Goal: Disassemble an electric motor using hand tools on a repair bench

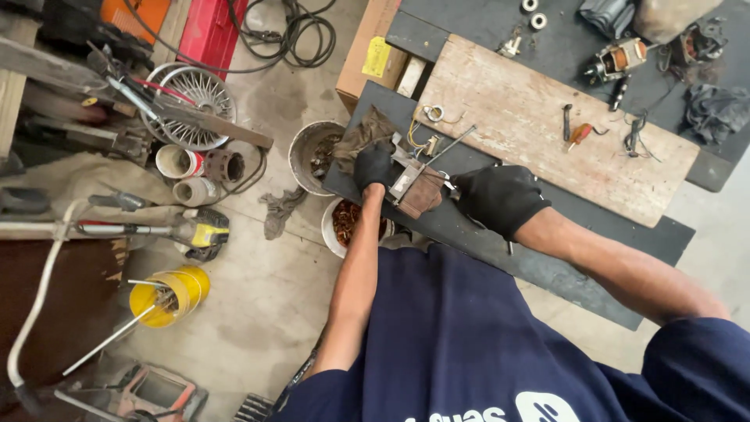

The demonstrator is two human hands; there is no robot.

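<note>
Left hand clamping rusty motor core, right hand gripping tool beside it; looking heavy, rigid, sharp-edged, best held by block sides.

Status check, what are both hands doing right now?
Left gloved hand steadies rusty brown metal block. Right gloved hand grips a tool against it. Worn wooden board alongside, apart.

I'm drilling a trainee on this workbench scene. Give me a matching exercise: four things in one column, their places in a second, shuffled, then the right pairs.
Things:
1. red-handled screwdriver
2. yellow bucket
3. rusty motor core
4. black cable coil

Places:
A. on the floor at upper middle, beside the red case
B. between the gloved left hand and right hand
C. on the pale wooden board
D. on the floor at lower left

Pairs: 1-C, 2-D, 3-B, 4-A
</note>
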